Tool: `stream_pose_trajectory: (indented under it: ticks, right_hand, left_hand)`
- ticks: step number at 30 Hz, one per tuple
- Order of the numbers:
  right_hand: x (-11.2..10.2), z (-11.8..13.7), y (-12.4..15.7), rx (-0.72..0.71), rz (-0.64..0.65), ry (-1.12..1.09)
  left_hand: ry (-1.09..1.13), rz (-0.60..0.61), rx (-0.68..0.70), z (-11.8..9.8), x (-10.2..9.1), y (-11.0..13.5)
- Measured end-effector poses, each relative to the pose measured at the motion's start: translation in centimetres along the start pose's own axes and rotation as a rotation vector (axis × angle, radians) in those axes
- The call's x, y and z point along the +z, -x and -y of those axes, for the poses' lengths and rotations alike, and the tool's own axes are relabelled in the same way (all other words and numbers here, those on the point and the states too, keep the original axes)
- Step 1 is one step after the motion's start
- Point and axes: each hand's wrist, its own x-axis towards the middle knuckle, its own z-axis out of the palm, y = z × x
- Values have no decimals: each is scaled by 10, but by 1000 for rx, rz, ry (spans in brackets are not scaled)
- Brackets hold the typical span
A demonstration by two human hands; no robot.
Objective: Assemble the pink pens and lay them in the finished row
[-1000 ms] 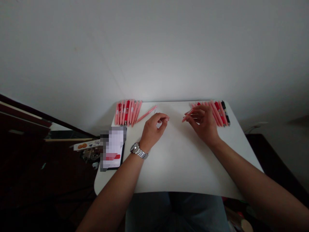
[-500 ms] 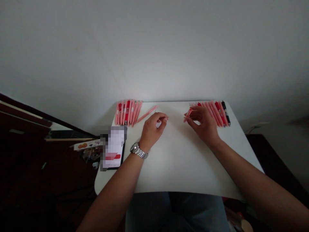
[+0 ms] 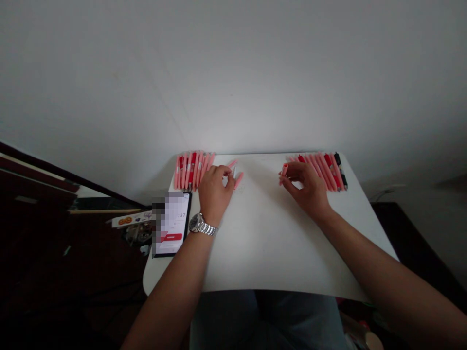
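Note:
My left hand (image 3: 218, 188), with a metal watch (image 3: 202, 225) at the wrist, is closed in a loose pinch over the table's left part. Whether anything sits between its thumb and fingers is hidden. Right beside its fingertips are a short pink pen part (image 3: 239, 180) and a thin whitish stick (image 3: 234, 171). A pink pen (image 3: 232, 164) lies partly covered behind that hand. My right hand (image 3: 306, 187) pinches a pink pen barrel (image 3: 284, 169) between thumb and fingers, its open end facing up, above the table.
A row of pink and red pens (image 3: 191, 170) lies at the back left of the white table (image 3: 270, 243). Another row, with a black pen (image 3: 341, 171), lies back right. A phone (image 3: 173, 228) rests at the left edge. The wall (image 3: 233, 97) stands behind.
My left hand has moved left and slightly down, away from the right hand. A short pink pen part now shows beside its fingertips. My right hand has barely moved, still holding the barrel.

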Motion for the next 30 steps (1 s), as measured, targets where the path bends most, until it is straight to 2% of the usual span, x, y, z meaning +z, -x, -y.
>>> stream_pose_trajectory:
  ticks: [5, 12, 30]
  right_hand:
    - [-1, 1, -1, -2, 11, 24]
    - [-1, -1, 0, -4, 10, 14]
    - [0, 3, -1, -6, 17, 67]
  left_hand:
    - [-128, 74, 1, 1, -1, 1]
    - [-169, 119, 0, 0, -1, 3]
    - [-239, 73, -13, 1, -4, 3]
